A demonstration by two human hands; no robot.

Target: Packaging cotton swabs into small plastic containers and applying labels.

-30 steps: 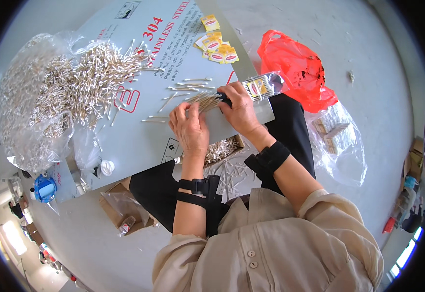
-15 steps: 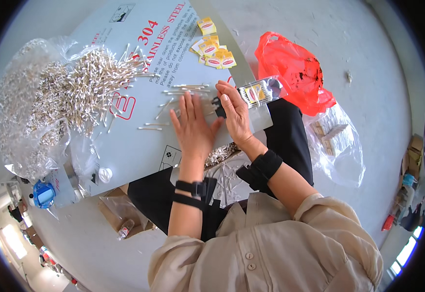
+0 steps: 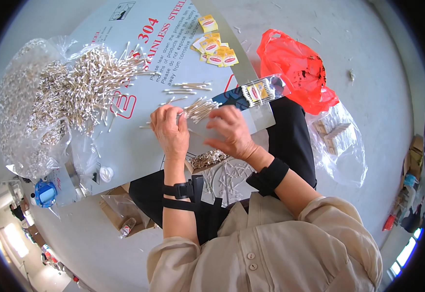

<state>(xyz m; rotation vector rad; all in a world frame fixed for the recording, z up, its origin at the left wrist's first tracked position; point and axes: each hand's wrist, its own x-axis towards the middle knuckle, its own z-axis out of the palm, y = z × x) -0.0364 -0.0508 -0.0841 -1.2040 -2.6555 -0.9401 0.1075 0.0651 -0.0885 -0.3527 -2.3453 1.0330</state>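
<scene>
My left hand (image 3: 171, 131) is closed at one end of a loose bundle of cotton swabs (image 3: 200, 109), fingers curled and thumb pressed in. Close by on the right, my right hand (image 3: 232, 132) is slightly blurred, its fingers and thumb apart and nothing visibly held. Beyond the bundle lie several loose swabs (image 3: 188, 88) on the sheet-covered table (image 3: 139, 151). A clear packet of swabs with a yellow card (image 3: 257, 92) rests past my right hand, beside a dark blue strip (image 3: 232, 97).
A big heap of cotton swabs (image 3: 86, 82) spills from a clear bag at left. Yellow cards (image 3: 212, 46) lie at the far edge. Beyond the right edge are a red plastic bag (image 3: 290, 63) and a clear bag (image 3: 339, 141). An open box of swabs (image 3: 207, 159) sits near my lap.
My left hand has gone from flat on the table to curled around swabs, shifting left. My right hand has moved nearer and opened. The swab bundle and dark blue strip are now uncovered.
</scene>
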